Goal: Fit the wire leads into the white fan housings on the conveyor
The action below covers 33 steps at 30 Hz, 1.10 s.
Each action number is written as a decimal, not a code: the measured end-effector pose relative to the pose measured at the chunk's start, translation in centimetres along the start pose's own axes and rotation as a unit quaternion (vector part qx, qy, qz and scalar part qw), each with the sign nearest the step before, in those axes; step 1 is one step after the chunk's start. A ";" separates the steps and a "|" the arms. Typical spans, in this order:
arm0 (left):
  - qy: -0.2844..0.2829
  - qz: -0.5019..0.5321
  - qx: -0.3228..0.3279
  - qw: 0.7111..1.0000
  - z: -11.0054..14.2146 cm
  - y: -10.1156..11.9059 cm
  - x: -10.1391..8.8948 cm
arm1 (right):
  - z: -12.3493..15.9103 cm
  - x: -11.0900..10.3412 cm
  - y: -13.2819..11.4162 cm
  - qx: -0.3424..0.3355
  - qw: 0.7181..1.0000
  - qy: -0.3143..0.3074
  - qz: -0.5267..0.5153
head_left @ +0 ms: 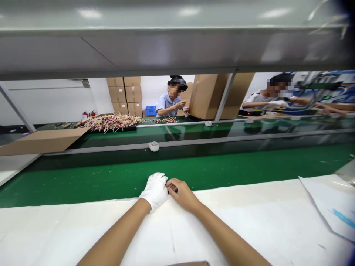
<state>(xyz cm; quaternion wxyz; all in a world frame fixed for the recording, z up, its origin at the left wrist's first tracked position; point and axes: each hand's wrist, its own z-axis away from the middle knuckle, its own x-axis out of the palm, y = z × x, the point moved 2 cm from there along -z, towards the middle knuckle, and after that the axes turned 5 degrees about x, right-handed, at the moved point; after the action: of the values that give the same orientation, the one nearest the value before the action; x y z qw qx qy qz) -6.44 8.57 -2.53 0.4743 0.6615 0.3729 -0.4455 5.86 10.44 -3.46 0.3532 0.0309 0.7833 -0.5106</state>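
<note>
My left hand wears a white glove and rests at the near edge of the green conveyor belt, its fingers bent together. Bare and curled, my right hand meets the glove's right side with its fingertips. Something small and dark shows between the two hands, too hidden to name. Beyond them, a round white slotted part with a thin wire sits by the metal rail along the belt.
White sheeting covers the near table. A cardboard flap juts in from the left. Beyond the rail lies a heap of red and cream wires. Two people work across the line. A wide grey panel hangs overhead.
</note>
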 end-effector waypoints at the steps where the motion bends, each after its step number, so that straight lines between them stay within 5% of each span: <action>1: -0.001 0.000 -0.001 1.000 0.0 0.0 0.0 | 0.0 0.0 0.0 0.001 1.000 0.000 0.000; 33: 0.008 -0.016 0.014 1.000 0.1 0.4 -0.3 | -0.2 0.2 0.4 -0.005 1.000 0.002 0.010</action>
<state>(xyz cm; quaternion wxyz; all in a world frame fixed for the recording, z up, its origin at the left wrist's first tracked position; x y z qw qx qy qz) -6.23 8.36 -2.11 0.4546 0.6654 0.3811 -0.4532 5.77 10.71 -3.89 0.3566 0.0380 0.7866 -0.5027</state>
